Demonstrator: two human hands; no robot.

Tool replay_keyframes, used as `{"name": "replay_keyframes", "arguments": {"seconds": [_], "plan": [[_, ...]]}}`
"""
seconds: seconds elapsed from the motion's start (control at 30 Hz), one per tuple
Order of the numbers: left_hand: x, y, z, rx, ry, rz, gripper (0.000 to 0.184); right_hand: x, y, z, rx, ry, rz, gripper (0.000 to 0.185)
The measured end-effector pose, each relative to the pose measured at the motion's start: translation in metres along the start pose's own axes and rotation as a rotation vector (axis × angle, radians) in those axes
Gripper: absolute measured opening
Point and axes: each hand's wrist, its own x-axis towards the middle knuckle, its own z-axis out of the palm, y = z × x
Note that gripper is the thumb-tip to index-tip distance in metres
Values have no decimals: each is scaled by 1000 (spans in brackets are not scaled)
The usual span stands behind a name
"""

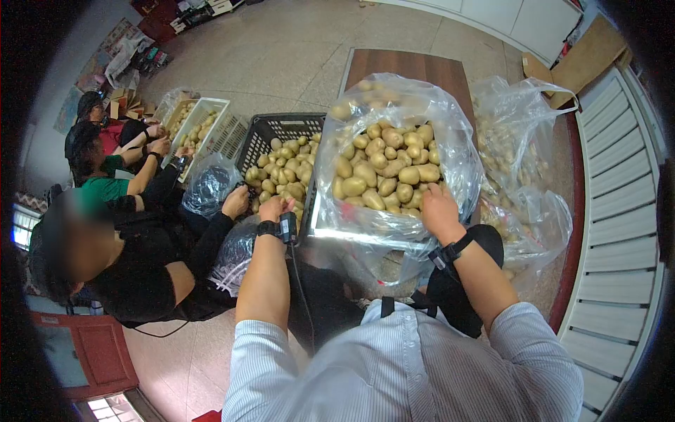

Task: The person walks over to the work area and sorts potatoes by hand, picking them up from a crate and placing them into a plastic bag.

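My right hand (441, 211) reaches over the near right edge of a clear plastic bag (460, 151). Its fingers are curled down against a potato at the side of the heap of potatoes (390, 162) inside. My left hand (274, 207) hangs over the near end of a black plastic crate (264, 125) that holds more potatoes (285, 169). The fingers of that hand are bent together, and what is between them is too small to make out. Black devices are strapped to both wrists.
A brown table (415, 63) extends behind the bag. Other potato-filled clear bags (520, 133) stand at right, beside a white slatted panel (619, 232). On the left, a person in black (133, 260) and other people sit by a white crate (223, 112). Dark plastic bags (211, 184) lie between.
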Motion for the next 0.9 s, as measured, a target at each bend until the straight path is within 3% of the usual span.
{"name": "replay_keyframes", "arguments": {"seconds": [0.03, 0.1, 0.2, 0.57, 0.67, 0.7, 0.77, 0.9], "plan": [[-6, 6, 0, -271, 74, 27, 24, 0, 0, 0, -1, 1, -2, 22], [-12, 13, -5, -546, 152, 49, 24, 2, 0, -1, -27, -53, 20, 23], [-12, 19, -15, -82, 102, 116, 19, 2, -2, 1, -44, -43, 6, 24], [-45, 57, -34, -33, 380, 285, 22, 5, -14, -7, -129, -14, -76, 19], [-13, 60, 9, -1443, 233, 46, 19, 8, -10, 2, -99, -26, -59, 15], [-50, 90, -42, -1939, 36, -335, 20, 8, -13, 1, -95, -17, -64, 15], [-53, 96, -50, -1878, 29, -302, 27, 8, -12, -2, -97, -10, -54, 22], [-57, 105, -55, -1836, -48, -242, 39, 6, -14, -2, -147, -21, -101, 13]]}}
